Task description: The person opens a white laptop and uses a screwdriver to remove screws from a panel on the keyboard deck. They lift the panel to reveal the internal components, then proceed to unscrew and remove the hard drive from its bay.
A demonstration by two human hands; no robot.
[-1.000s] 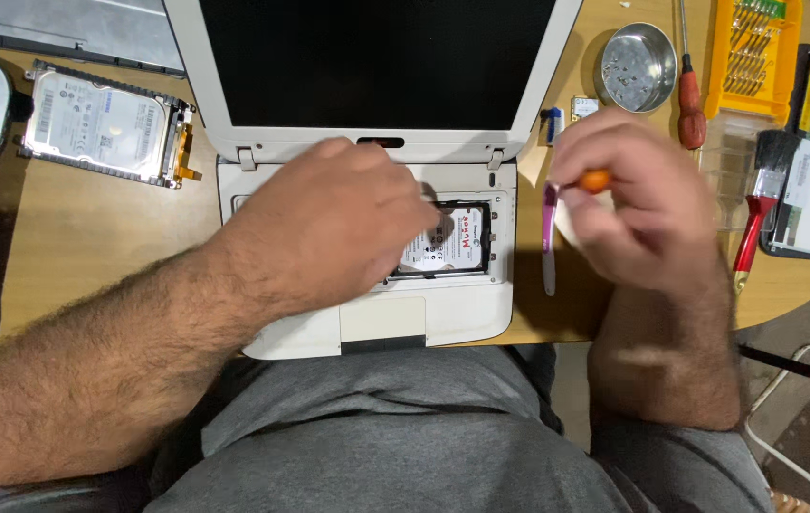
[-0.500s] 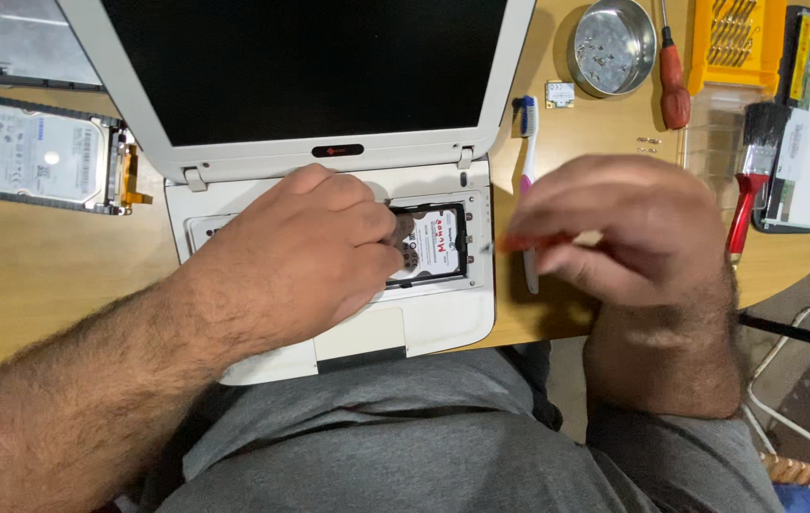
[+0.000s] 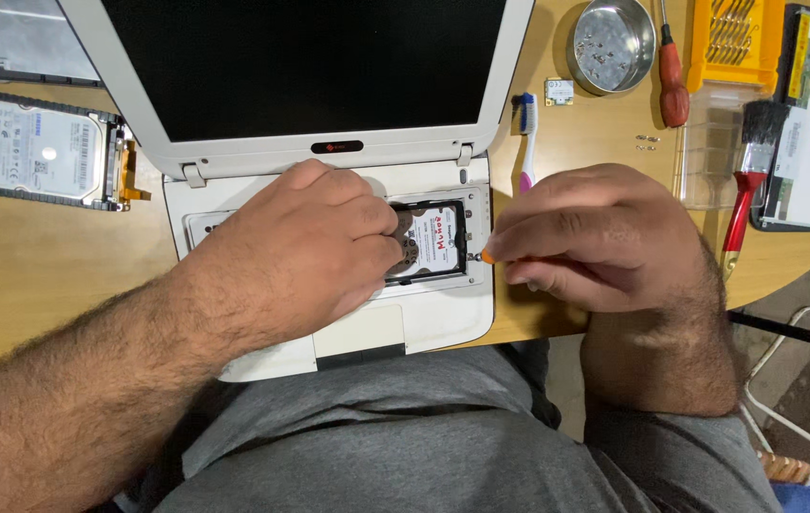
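Head view: a white laptop lies open on the wooden counter, its keyboard cover off so that the bay beneath the screen stands bare. A hard drive sits inside that bay, its label facing up. The left hand rests on the laptop base with its fingertips pressing on the drive's left part; its grip is flat and loose, closed on nothing. The right hand is curled tight around a small orange-handled screwdriver, of which only the orange end and the metal tip show, the tip touching the drive's right edge.

Judging from this, the laptop is already opened up and the drive is seated in its bay; the work now appears to be at the drive's screws on the right side, though whether they are going in or coming out cannot be told. The cover is not back on.

A second hard drive lies well apart at the left. A metal bowl with small screws, a red-handled screwdriver, a toothbrush and a red-handled brush lie at the upper right.
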